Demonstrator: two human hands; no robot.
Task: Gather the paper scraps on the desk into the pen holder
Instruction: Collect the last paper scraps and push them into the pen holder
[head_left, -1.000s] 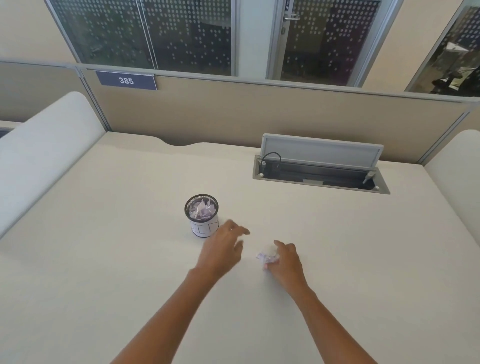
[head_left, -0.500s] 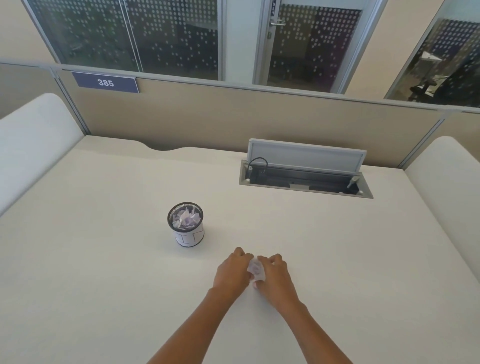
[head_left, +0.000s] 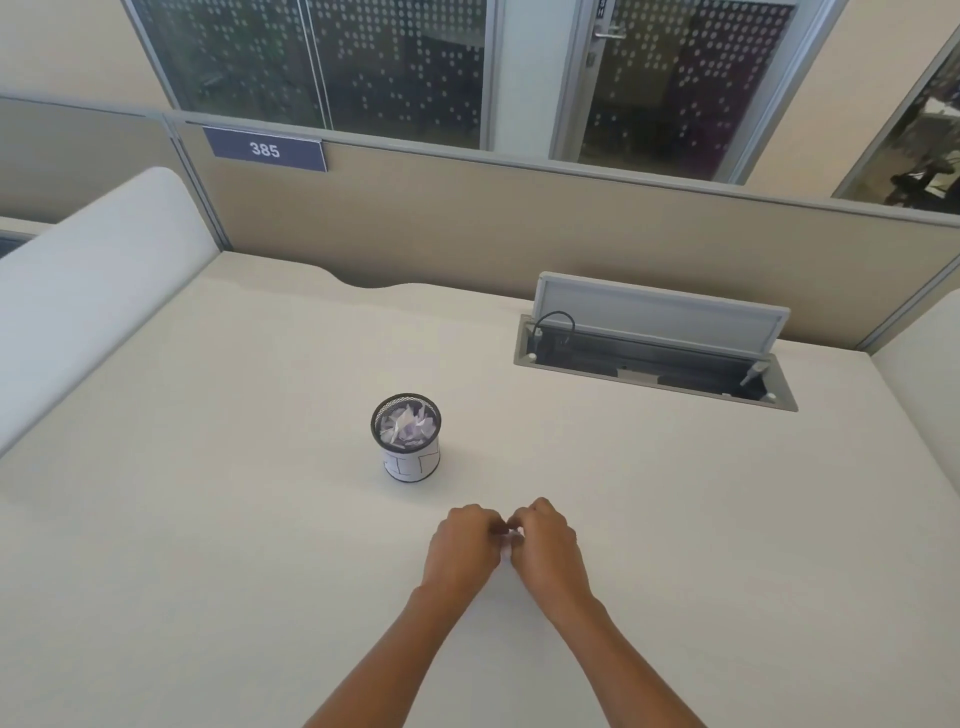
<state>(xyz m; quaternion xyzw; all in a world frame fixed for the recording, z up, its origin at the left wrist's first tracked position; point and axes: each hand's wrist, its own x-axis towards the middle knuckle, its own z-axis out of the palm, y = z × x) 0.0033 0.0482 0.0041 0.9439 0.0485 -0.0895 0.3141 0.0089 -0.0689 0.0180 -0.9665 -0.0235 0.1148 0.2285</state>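
1. Paper scrap (head_left: 507, 540): only a small pale sliver shows, pinched between the two hands just above the surface (head_left: 208, 571), near the front centre. Its shape is almost wholly hidden, so neither a long axis nor a heading can be told.
2. Surface: pale, broad, bearing the pen holder and an open cable tray (head_left: 654, 364) at the far right. No other loose scraps show on it, so this looks like the last piece.
3. Pen holder (head_left: 406, 436): dark mesh cup with a white paper band, upright, long axis vertical, mouth facing up. It stands ahead and to the left of the hands, clearly apart from them, and is already heaped with crumpled paper near the rim.
4. Left hand (head_left: 460, 551): fingers curled inward, closed on the scrap from the left.
5. Right hand (head_left: 545, 548): fingers curled likewise, closed on the same scrap from the right, fingertips (head_left: 514, 522) meeting those of the left.
6. Handling note: squeeze the piece into a tight ball first, then carry it in one hand and drop it squarely over the mouth. With the cup so full, a loose wad may roll off, and a firm push could tip the light cup.
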